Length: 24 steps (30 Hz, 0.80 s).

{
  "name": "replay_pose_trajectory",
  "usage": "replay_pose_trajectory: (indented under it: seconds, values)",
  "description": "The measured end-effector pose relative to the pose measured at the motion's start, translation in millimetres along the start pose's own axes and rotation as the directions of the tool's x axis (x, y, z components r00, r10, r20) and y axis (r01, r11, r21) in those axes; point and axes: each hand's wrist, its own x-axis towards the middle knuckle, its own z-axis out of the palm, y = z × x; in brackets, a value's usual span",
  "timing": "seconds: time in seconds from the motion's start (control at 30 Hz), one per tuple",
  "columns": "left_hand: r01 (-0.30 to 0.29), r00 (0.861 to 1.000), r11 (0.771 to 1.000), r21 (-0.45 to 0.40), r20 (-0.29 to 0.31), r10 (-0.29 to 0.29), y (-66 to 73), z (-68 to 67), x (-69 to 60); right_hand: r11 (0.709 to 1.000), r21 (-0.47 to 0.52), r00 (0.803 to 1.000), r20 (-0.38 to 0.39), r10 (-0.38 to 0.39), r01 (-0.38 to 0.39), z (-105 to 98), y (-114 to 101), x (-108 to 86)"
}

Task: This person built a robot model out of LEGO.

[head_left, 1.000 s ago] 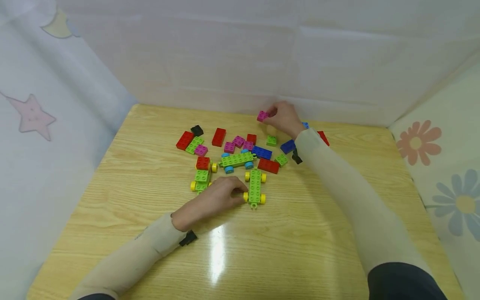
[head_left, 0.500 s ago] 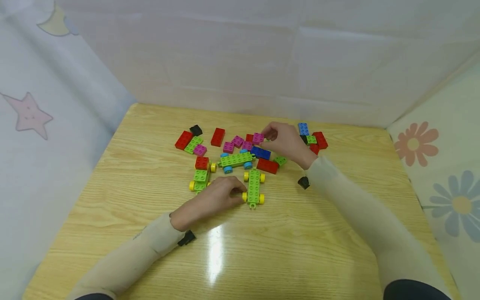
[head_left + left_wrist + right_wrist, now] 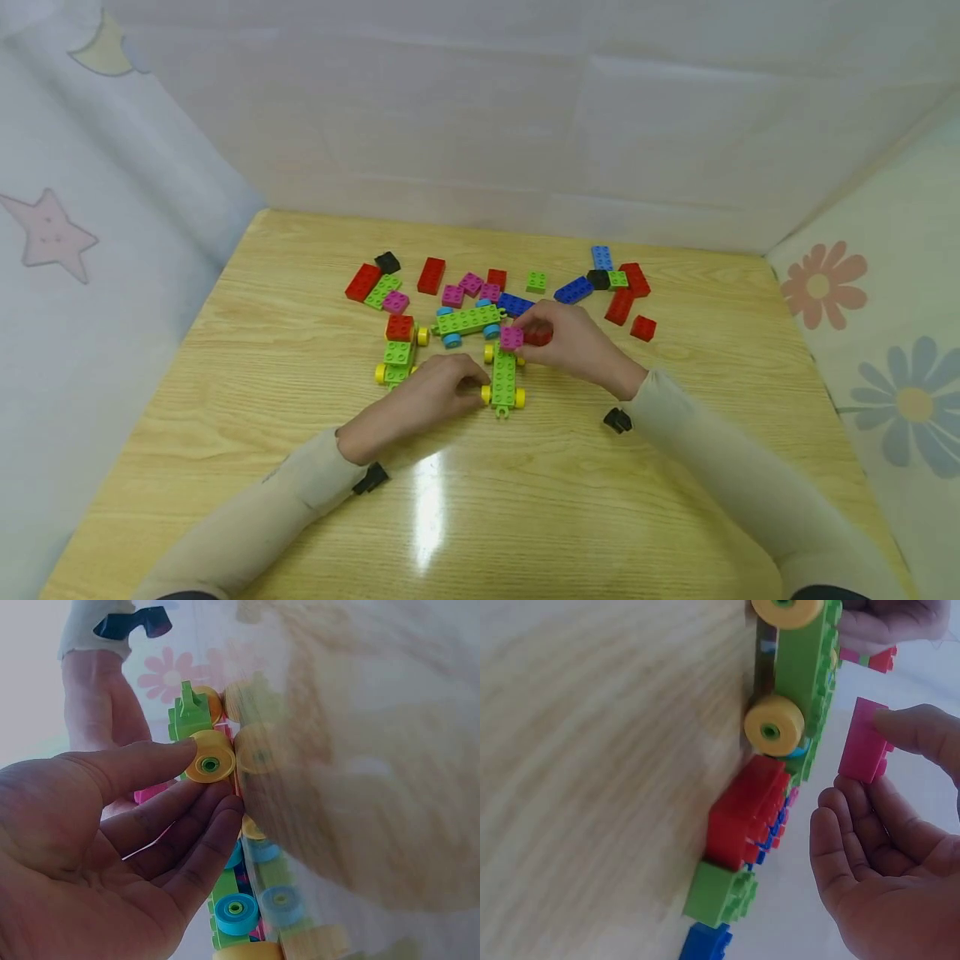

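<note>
Between thumb and fingers, my right hand (image 3: 573,343) pinches a pink building brick (image 3: 864,741). The brick hangs over the far end of a green wheeled base (image 3: 504,379) with yellow wheels; the right wrist view shows a gap between them. My left hand (image 3: 435,392) holds that base by a near-left yellow wheel (image 3: 211,757), thumb on top and fingers curled below. Behind it lies another green base (image 3: 468,320) with blue wheels. To the left, partly behind my left hand, stands a yellow-wheeled base carrying a green brick (image 3: 397,352) and a red brick (image 3: 400,326).
Loose bricks lie across the back of the table: several pink ones (image 3: 471,284), a red one (image 3: 431,276), a dark blue one (image 3: 573,290) and a light blue one (image 3: 602,257). A red brick (image 3: 642,327) lies at the right. White cloth (image 3: 450,108) stands behind the table.
My right hand has brought the pink brick from the back of the table toward me, over the yellow-wheeled base. The left hand has stayed at the wheel.
</note>
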Motion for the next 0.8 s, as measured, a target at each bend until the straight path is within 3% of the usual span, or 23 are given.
replay_pose_trajectory:
  seconds: [0.33,0.63,0.8]
  values:
    - [-0.028,0.999,1.000,-0.011,-0.020,0.027,-3.8,2.4,0.5,1.000,0.017,1.000,0.021,0.003,-0.004,13,0,-7.7]
    - [-0.008,1.000,1.000,-0.022,0.001,0.008,-1.8,0.2,0.0,0.999,-0.013,0.999,0.027,-0.032,0.032,16,4,-8.3]
    - [-0.065,0.998,0.998,-0.018,-0.023,0.064,-17.4,8.6,3.3,0.999,-0.014,0.999,0.036,-0.039,0.039,16,3,-9.3]
